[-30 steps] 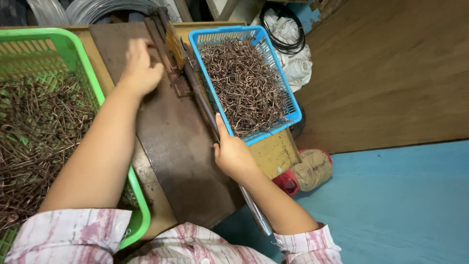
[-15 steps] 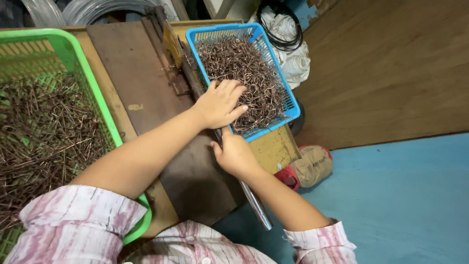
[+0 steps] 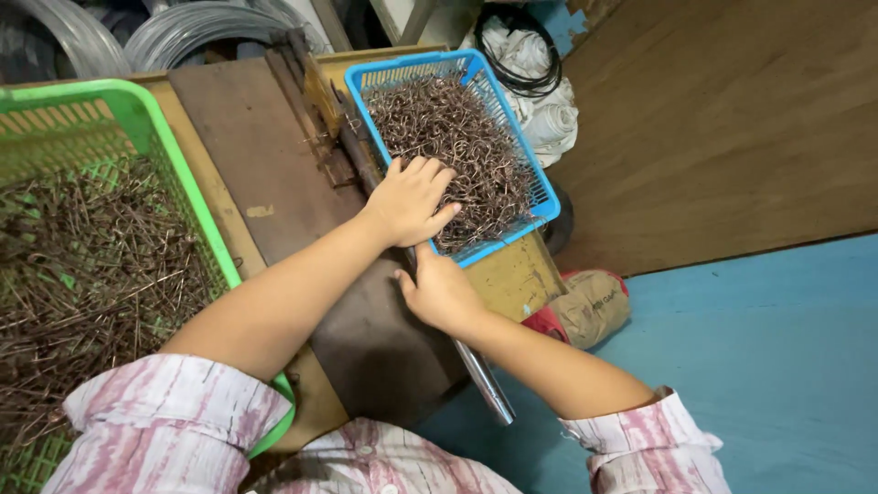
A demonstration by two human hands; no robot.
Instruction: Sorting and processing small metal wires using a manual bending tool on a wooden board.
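Note:
My left hand (image 3: pixel 412 197) lies palm down, fingers curled, on the near left corner of a blue basket (image 3: pixel 549 203) heaped with bent copper-coloured wire hooks (image 3: pixel 457 128). What is under the palm is hidden. My right hand (image 3: pixel 439 291) is closed around a long metal lever bar (image 3: pixel 485 384). The bar runs from a rusty bending jig (image 3: pixel 315 110) down past the bench edge. At the left, a green basket (image 3: pixel 151 119) is filled with straight wire pieces (image 3: pixel 82 265).
A dark worn board (image 3: pixel 265 155) covers the bench between the baskets. Coils of grey wire (image 3: pixel 183 27) lie behind. White cloth (image 3: pixel 553 119) and black cable (image 3: pixel 526 37) sit at the back right, a tan sack (image 3: pixel 590 306) on the blue floor (image 3: pixel 750 366).
My left hand left the jig and crossed right to the blue basket, where its fingers have since curled. My right hand stayed on the lever bar.

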